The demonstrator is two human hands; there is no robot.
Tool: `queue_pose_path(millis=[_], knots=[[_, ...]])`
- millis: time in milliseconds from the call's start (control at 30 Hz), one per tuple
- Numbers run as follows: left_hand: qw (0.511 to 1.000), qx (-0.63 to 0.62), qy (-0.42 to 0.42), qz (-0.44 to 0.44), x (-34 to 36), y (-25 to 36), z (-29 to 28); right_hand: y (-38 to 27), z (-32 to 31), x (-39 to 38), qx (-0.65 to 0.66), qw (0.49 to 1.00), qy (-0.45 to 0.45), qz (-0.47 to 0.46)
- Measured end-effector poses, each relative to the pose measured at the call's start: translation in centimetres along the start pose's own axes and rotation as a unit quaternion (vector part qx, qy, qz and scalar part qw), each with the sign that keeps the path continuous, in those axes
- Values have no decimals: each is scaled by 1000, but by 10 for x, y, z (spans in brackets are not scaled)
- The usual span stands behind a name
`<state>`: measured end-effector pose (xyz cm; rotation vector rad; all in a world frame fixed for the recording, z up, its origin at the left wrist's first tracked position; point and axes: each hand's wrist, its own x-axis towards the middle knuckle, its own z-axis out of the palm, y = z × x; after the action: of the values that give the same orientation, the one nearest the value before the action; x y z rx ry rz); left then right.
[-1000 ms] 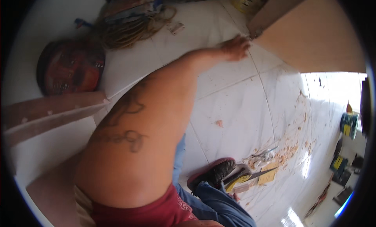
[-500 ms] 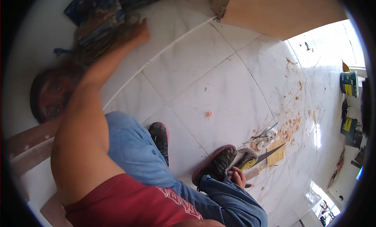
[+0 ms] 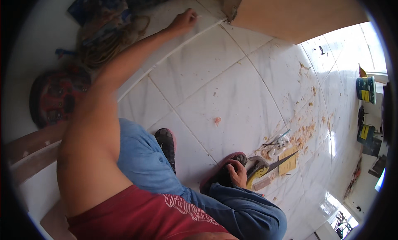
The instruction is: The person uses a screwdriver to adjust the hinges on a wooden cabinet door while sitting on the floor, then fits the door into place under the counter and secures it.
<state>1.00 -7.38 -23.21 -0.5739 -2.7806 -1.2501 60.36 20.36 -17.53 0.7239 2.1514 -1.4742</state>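
My left hand reaches far forward over the floor near the lower corner of a brown panel. Its fingers are curled together, and I cannot make out what, if anything, is in them. My right hand rests by my right shoe, with its fingers loosely bent and apart and nothing visible in them. Just right of it lie a hammer, a handsaw with a yellow handle and a dark blade, and a small wooden block.
A coil of rope and a red-and-black round object lie at the left. The brown panel stands at the far right. Wood shavings litter the tiles beside yellow paper. Dark green tubs line the right side.
My left hand has moved right, away from the rope coil toward the panel. My right hand has shifted up and left, from beside the saw handle onto the shoe.
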Motion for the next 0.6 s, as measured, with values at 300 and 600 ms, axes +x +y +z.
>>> queue_pose_path(millis=[300,600], knots=[[991,130,0,22,63,45,91,-6,5,4,28,998,20,48],[990,86,-55,96,62,36,111,9,-2,-7,98,989,47,103]])
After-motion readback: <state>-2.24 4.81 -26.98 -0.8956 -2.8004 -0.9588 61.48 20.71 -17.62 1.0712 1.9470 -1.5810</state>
